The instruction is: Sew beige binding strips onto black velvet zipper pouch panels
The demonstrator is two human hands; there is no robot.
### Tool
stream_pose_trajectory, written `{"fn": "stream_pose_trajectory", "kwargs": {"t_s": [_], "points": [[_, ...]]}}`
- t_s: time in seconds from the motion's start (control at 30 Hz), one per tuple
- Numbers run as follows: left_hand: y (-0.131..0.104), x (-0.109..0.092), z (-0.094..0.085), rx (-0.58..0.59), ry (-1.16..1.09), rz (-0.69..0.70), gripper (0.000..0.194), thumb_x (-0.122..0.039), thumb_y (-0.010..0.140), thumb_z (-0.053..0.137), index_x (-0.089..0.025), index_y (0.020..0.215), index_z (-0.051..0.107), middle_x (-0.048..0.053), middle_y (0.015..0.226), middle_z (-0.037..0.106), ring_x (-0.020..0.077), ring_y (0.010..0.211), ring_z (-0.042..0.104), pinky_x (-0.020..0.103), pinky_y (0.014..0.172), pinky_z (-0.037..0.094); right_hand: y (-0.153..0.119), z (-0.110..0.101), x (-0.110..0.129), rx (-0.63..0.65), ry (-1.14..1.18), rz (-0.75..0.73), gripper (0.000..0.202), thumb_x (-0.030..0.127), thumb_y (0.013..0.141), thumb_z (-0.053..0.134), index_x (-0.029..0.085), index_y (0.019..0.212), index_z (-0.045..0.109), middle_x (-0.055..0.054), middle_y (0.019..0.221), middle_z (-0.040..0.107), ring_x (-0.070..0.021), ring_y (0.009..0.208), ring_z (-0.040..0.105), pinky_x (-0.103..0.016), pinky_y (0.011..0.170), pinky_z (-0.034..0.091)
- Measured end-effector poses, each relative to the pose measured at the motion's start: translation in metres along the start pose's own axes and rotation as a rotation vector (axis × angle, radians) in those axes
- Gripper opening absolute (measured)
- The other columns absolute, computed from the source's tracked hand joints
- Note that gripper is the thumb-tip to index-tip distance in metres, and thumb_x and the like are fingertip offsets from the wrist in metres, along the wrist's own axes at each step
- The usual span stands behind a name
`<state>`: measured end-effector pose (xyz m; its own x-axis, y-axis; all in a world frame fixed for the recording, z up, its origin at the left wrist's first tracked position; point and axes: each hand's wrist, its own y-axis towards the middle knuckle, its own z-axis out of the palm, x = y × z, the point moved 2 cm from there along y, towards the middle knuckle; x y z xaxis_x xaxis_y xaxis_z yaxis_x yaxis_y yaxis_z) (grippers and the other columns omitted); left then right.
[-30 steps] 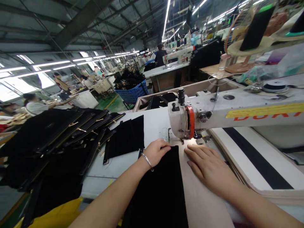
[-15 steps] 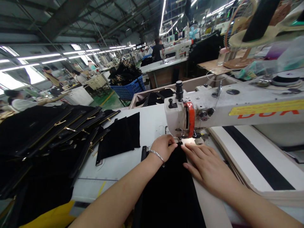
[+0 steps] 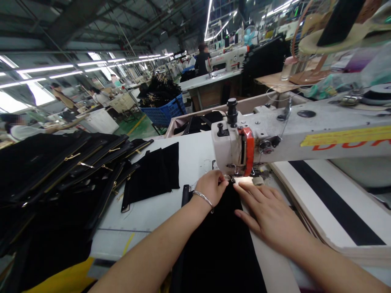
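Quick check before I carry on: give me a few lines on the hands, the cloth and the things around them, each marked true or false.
1. The silver bracelet is on the right wrist. False: it is on the left.
2. The left hand is at the upper end of the black cloth. True.
3. The right hand grips scissors. False: it lies open, fingers spread toward the sewing machine.
4. The blue crate stands beyond the white worktable. True.
5. The machine's front band is green. False: it is orange-red.
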<state>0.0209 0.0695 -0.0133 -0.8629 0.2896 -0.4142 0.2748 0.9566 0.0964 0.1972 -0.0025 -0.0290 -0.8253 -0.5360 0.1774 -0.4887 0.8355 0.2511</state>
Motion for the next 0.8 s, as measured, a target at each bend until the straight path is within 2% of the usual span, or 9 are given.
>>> {"fn": "stream_pose_trajectory", "kwargs": {"t_s": [0.17, 0.3, 0.37, 0.63, 0.8], "points": [[-0.008, -0.006, -0.005, -0.045, 0.054, 0.046, 0.007, -0.024, 0.086, 0.058, -0.018, 0.089, 0.061, 0.005, 0.092, 0.065, 0.0211, 0.088, 0.061, 0.034, 0.079, 0.05, -0.002, -0.002, -0.001, -0.006, 0.006, -0.013, 0.057, 0.052, 0.094, 0.04, 0.023, 0.143, 0.036, -0.008, 0.135, 0.047, -0.0284, 0.117, 0.043, -0.048, 0.097, 0.035], [-0.029, -0.012, -0.007, -0.019, 0.047, 0.356, 0.016, -0.017, 0.089, 0.054, -0.018, 0.103, 0.06, 0.007, 0.114, 0.062, 0.0222, 0.111, 0.055, 0.04, 0.1, 0.045, -0.003, -0.003, -0.003, -0.031, 0.024, -0.031, 0.054, 0.052, 0.093, 0.044, 0.023, 0.139, 0.042, -0.007, 0.133, 0.05, -0.0275, 0.117, 0.044, -0.048, 0.098, 0.035], [-0.038, -0.011, -0.004, 0.004, 0.004, 0.462, 0.02, -0.017, 0.091, 0.051, -0.017, 0.11, 0.059, 0.007, 0.121, 0.06, 0.0209, 0.117, 0.053, 0.041, 0.106, 0.041, -0.003, -0.003, -0.004, -0.052, 0.033, -0.04, 0.051, 0.051, 0.093, 0.045, 0.024, 0.136, 0.045, -0.007, 0.133, 0.05, -0.0269, 0.119, 0.043, -0.047, 0.1, 0.035], [-0.035, -0.001, 0.001, 0.005, -0.037, 0.474, 0.025, -0.015, 0.092, 0.048, -0.017, 0.114, 0.059, 0.009, 0.125, 0.059, 0.0207, 0.125, 0.049, 0.045, 0.112, 0.038, -0.003, -0.001, -0.003, -0.076, 0.016, -0.029, 0.052, 0.048, 0.092, 0.046, 0.021, 0.136, 0.045, -0.011, 0.126, 0.054, -0.0281, 0.115, 0.048, -0.048, 0.096, 0.04], [-0.032, -0.001, 0.003, 0.02, -0.027, 0.488, 0.025, -0.014, 0.092, 0.048, -0.016, 0.114, 0.06, 0.009, 0.126, 0.059, 0.0196, 0.128, 0.047, 0.042, 0.115, 0.035, 0.0, -0.002, -0.002, -0.065, 0.005, -0.022, 0.05, 0.046, 0.093, 0.046, 0.022, 0.137, 0.044, -0.01, 0.128, 0.052, -0.0281, 0.117, 0.047, -0.048, 0.097, 0.04]]}}
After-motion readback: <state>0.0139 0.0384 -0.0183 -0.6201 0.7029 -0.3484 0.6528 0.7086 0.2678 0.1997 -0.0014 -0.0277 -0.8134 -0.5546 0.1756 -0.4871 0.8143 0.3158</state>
